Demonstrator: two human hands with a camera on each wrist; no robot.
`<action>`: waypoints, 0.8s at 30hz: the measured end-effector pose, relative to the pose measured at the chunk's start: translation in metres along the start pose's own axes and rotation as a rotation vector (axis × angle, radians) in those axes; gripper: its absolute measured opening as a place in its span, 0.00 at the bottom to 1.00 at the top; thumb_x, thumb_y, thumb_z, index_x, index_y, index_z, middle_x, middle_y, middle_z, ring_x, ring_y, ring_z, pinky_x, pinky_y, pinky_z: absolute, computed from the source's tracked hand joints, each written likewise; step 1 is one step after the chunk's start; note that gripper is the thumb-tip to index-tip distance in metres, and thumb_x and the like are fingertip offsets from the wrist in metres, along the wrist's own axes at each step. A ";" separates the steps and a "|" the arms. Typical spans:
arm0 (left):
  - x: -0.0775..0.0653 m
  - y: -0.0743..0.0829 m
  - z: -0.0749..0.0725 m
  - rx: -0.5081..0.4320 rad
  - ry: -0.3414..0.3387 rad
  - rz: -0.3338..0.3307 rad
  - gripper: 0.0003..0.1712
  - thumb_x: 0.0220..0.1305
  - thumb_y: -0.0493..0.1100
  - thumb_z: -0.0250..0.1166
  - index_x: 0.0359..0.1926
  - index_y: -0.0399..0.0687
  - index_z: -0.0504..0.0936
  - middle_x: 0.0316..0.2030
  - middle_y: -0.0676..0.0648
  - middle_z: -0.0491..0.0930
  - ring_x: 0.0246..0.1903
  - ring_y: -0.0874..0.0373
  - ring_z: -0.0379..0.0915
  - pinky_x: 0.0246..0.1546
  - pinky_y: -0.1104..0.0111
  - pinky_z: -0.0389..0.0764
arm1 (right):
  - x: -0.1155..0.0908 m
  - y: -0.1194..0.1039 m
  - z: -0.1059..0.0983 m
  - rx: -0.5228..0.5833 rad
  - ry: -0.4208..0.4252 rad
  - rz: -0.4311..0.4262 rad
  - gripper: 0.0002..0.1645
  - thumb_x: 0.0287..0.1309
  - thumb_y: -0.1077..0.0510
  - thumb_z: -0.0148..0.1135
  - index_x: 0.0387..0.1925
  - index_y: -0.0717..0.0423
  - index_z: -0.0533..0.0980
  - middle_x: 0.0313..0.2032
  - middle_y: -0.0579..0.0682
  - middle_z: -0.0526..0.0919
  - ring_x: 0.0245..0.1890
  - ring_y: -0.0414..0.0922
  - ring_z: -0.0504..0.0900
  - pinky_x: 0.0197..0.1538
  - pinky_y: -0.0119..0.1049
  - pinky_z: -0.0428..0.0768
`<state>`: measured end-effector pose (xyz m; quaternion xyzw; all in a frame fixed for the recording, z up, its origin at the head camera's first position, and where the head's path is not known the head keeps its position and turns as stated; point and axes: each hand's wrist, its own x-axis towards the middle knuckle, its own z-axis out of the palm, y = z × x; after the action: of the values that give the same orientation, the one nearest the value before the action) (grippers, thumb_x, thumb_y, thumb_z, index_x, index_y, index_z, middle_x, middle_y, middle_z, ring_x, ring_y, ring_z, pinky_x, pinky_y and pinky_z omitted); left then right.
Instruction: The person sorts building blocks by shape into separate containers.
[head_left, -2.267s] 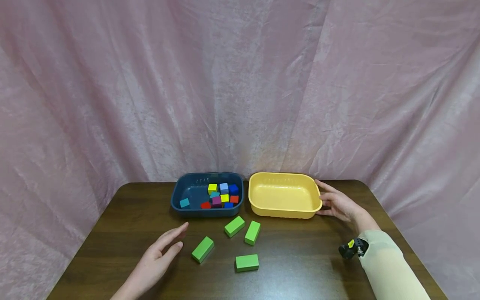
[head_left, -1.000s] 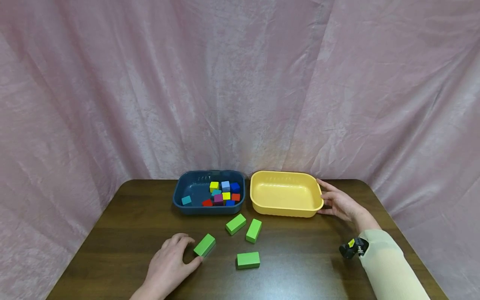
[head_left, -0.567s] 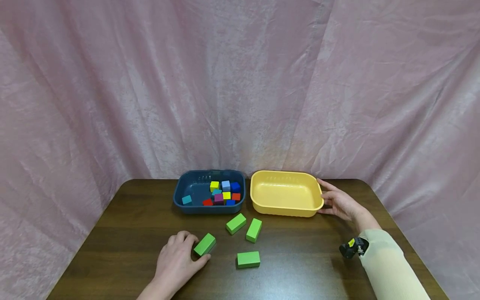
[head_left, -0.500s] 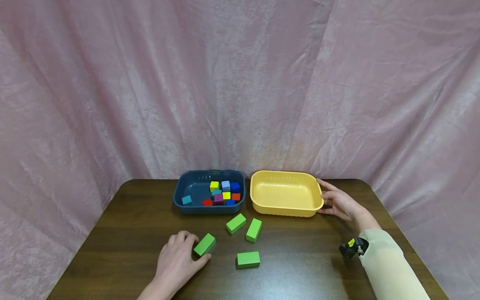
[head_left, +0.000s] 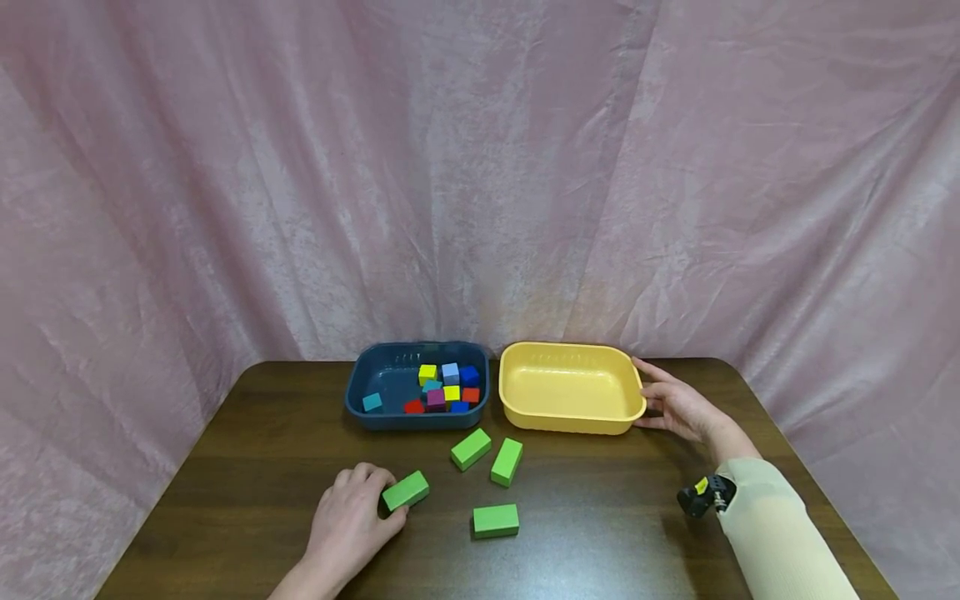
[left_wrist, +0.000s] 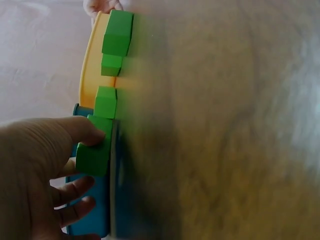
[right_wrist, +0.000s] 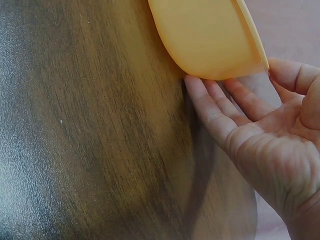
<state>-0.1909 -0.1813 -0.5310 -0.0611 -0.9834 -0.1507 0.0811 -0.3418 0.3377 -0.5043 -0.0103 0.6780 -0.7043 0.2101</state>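
Observation:
In the head view, my left hand [head_left: 351, 518] pinches a green rectangular block [head_left: 406, 491] between thumb and fingers, low over the table at left of centre. The left wrist view shows the thumb across this block [left_wrist: 95, 155], with the other fingers spread behind it. At the right, my right hand [head_left: 678, 408] touches the end of a yellow tray [head_left: 572, 422] with its fingers stretched out. From the right wrist, the fingertips [right_wrist: 196, 86] meet the tray's end wall [right_wrist: 215, 60], and the thumb lies by its rim. Nothing is visible inside the yellow tray.
A dark blue tray [head_left: 416, 422] left of the yellow one holds several coloured cubes, mostly on its right side. Three more green blocks lie on the wooden table: one block [head_left: 471, 449], a second block [head_left: 507, 462] and a nearer block [head_left: 495, 521]. A pink curtain [head_left: 480, 183] hangs behind.
My left hand has come in from the left and taken hold of the nearest green block, which has turned slightly and shifted a little left. The right hand stays at the yellow tray.

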 end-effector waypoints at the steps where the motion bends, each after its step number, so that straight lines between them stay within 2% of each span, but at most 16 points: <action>1: 0.000 0.000 -0.001 -0.008 0.003 0.002 0.18 0.50 0.55 0.80 0.39 0.57 0.84 0.41 0.52 0.78 0.41 0.50 0.71 0.40 0.50 0.78 | 0.000 0.000 0.000 0.001 0.002 0.001 0.46 0.76 0.65 0.46 0.83 0.43 0.37 0.55 0.54 0.74 0.48 0.44 0.84 0.57 0.57 0.80; 5: 0.002 0.000 -0.009 -0.026 0.011 0.016 0.20 0.50 0.54 0.81 0.42 0.57 0.86 0.40 0.54 0.79 0.41 0.52 0.71 0.41 0.52 0.78 | 0.000 0.000 0.001 0.002 0.006 0.003 0.46 0.75 0.65 0.45 0.83 0.44 0.37 0.54 0.54 0.75 0.48 0.45 0.84 0.55 0.56 0.81; 11: 0.005 0.004 -0.021 -0.066 0.066 0.057 0.19 0.48 0.52 0.82 0.41 0.59 0.86 0.37 0.59 0.77 0.39 0.56 0.70 0.41 0.56 0.76 | 0.001 0.001 0.000 0.000 0.005 -0.004 0.45 0.75 0.65 0.45 0.83 0.45 0.37 0.55 0.56 0.75 0.48 0.46 0.83 0.56 0.57 0.81; 16: 0.010 0.012 -0.031 -0.103 0.069 0.066 0.19 0.48 0.53 0.82 0.41 0.63 0.85 0.35 0.62 0.75 0.39 0.59 0.67 0.42 0.59 0.74 | 0.000 0.002 0.000 0.000 0.010 0.003 0.45 0.75 0.66 0.45 0.83 0.45 0.38 0.57 0.59 0.73 0.49 0.47 0.83 0.57 0.57 0.80; 24: 0.023 0.027 -0.043 -0.153 0.101 0.144 0.18 0.49 0.52 0.82 0.41 0.63 0.85 0.35 0.64 0.74 0.38 0.61 0.66 0.41 0.62 0.73 | 0.003 0.002 0.001 0.005 0.029 0.001 0.45 0.75 0.66 0.45 0.83 0.44 0.40 0.55 0.58 0.74 0.48 0.47 0.83 0.55 0.56 0.82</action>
<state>-0.2032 -0.1666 -0.4789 -0.1297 -0.9567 -0.2221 0.1364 -0.3435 0.3361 -0.5071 0.0008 0.6790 -0.7062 0.2007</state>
